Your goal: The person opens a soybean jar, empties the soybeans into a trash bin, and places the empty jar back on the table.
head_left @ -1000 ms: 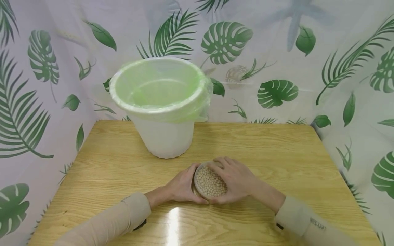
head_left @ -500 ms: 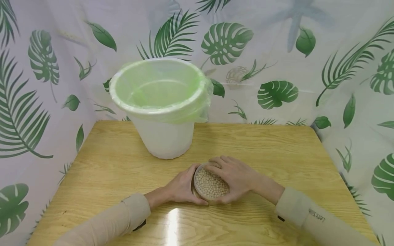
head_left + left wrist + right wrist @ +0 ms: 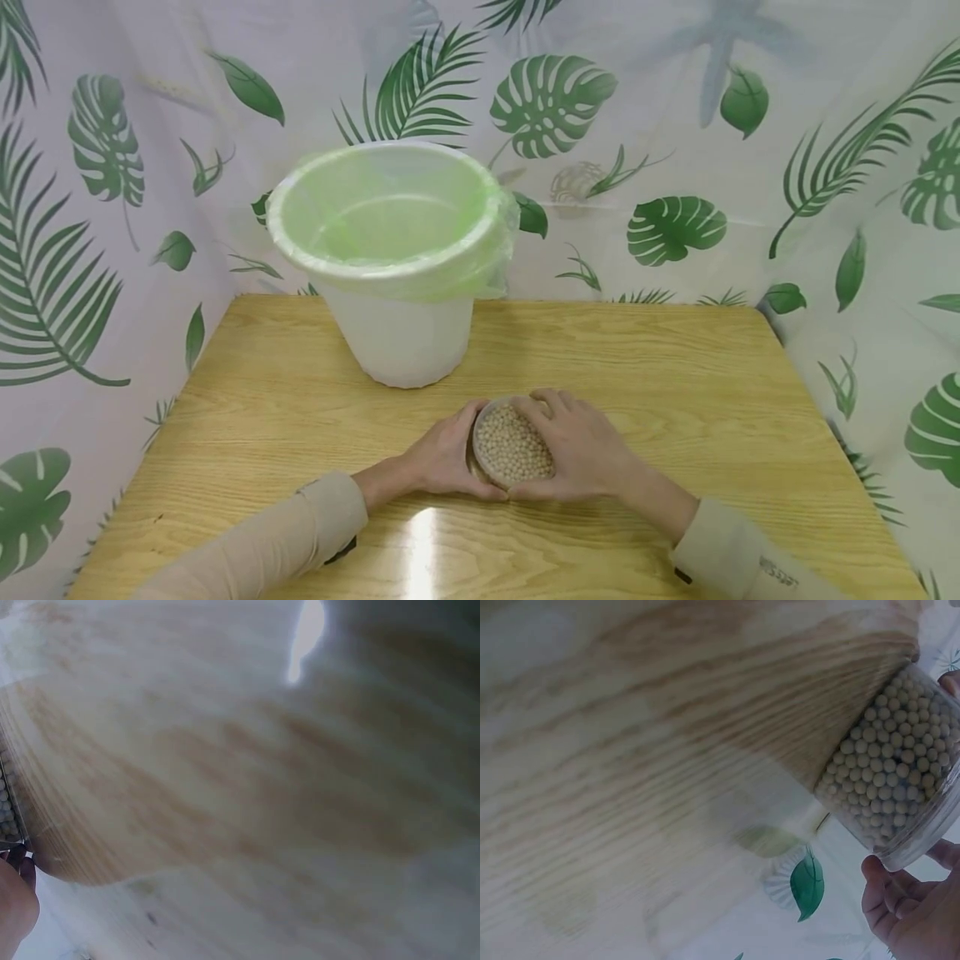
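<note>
A round clear jar (image 3: 513, 448) full of small pale round beans stands on the table just in front of the bucket. My left hand (image 3: 448, 452) holds its left side, thumb and fingers curved round the wall. My right hand (image 3: 577, 446) grips the right side of the jar's top, where a clear band, which looks like a lid, runs round it. In the right wrist view the beans (image 3: 896, 757) show through the clear wall, with my right fingers at that band. The left wrist view catches only a sliver of the jar (image 3: 6, 810) and part of my left hand (image 3: 15, 900).
A white bucket (image 3: 412, 333) lined with a thin green plastic bag (image 3: 480, 275) stands behind the jar, left of centre. The wooden table (image 3: 637, 358) has a leaf-patterned curtain (image 3: 675, 142) at its back and sides.
My right hand has turned round the jar's top one way and then back. The left hand and the jar have stayed in place.
</note>
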Demonstrator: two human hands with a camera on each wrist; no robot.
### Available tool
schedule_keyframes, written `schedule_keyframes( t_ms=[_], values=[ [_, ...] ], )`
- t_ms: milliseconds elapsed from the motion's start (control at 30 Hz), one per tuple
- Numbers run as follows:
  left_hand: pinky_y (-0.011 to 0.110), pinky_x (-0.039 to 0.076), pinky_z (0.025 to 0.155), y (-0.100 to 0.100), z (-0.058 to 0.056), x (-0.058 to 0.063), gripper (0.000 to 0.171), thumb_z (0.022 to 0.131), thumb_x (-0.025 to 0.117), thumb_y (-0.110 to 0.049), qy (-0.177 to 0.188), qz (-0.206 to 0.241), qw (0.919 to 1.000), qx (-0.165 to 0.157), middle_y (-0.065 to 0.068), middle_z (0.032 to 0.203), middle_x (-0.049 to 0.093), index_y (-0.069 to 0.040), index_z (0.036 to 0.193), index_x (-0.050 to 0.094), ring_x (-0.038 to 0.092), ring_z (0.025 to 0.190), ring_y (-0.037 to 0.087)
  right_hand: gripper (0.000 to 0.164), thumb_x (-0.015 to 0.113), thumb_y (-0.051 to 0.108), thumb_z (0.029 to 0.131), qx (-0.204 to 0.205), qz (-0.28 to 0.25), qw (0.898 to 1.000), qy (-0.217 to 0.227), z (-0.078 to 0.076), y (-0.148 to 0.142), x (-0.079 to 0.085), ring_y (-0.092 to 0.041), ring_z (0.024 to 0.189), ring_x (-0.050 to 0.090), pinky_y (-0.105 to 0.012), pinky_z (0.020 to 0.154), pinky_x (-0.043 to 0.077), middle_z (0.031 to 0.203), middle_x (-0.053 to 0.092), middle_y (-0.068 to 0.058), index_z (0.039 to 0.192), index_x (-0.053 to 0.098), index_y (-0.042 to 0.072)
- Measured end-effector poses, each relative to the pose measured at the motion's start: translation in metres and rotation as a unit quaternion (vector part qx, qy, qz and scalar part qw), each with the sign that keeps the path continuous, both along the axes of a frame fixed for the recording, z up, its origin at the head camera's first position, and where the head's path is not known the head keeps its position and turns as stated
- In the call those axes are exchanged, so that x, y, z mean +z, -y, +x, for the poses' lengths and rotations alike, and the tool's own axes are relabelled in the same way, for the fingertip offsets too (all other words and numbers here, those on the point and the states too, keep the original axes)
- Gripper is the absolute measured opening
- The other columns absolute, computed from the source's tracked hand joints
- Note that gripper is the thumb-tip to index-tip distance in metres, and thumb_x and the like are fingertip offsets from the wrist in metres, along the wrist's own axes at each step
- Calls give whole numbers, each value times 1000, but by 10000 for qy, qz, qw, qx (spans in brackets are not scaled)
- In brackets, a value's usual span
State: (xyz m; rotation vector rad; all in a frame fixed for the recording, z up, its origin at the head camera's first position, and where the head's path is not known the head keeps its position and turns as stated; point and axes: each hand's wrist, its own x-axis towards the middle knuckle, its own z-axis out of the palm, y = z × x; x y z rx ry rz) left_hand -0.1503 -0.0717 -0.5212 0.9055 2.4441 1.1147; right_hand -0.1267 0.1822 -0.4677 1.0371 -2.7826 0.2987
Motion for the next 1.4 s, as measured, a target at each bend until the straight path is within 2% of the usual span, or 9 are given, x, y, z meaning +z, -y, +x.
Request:
schedule_keyframes(
  t_ms=[167,467,633,800,1067,1400],
  values=[
    [45,50,121,0,0,1,117,73,95,-48,31,-17,10000,12,11,156,50,-12,161,26,56,142,25,104,73,84,74,19,-13,10000,42,-2,2,0,-34,118,67,-52,91,64,135,63,-17,152,50,18],
    [46,49,122,1,0,0,121,72,96,-48,-34,14,10000,6,12,158,49,-11,162,24,54,144,27,103,79,76,72,449,65,9988,200,-12,-1,15,-34,124,63,-55,96,62,142,59,-18,152,48,18],
    [45,46,125,0,0,-2,125,70,96,-49,-126,13,9999,48,12,159,49,-11,164,22,53,146,26,107,83,70,70,296,267,9991,156,-16,-7,29,-37,129,61,-57,106,58,146,57,-20,154,47,15],
    [43,46,124,-1,-1,-3,118,70,97,-49,-205,67,9998,3,11,155,52,-12,158,28,55,142,24,106,82,72,70,75,318,9995,-37,-16,-23,36,-39,131,62,-57,107,57,148,58,-21,153,52,14],
    [44,47,123,-1,-1,-4,116,68,97,-49,-227,27,9997,53,11,152,54,-12,157,30,57,140,24,104,82,71,71,-333,298,9990,-5,-14,-63,30,-41,131,61,-59,104,58,150,56,-21,154,52,15],
    [44,46,125,-2,-1,-5,118,69,97,-49,-198,-18,9998,68,11,153,53,-12,158,30,56,142,24,100,84,68,71,-550,119,9979,-320,-10,-105,14,-42,121,64,-60,94,60,142,60,-22,149,57,11]
  ],
)
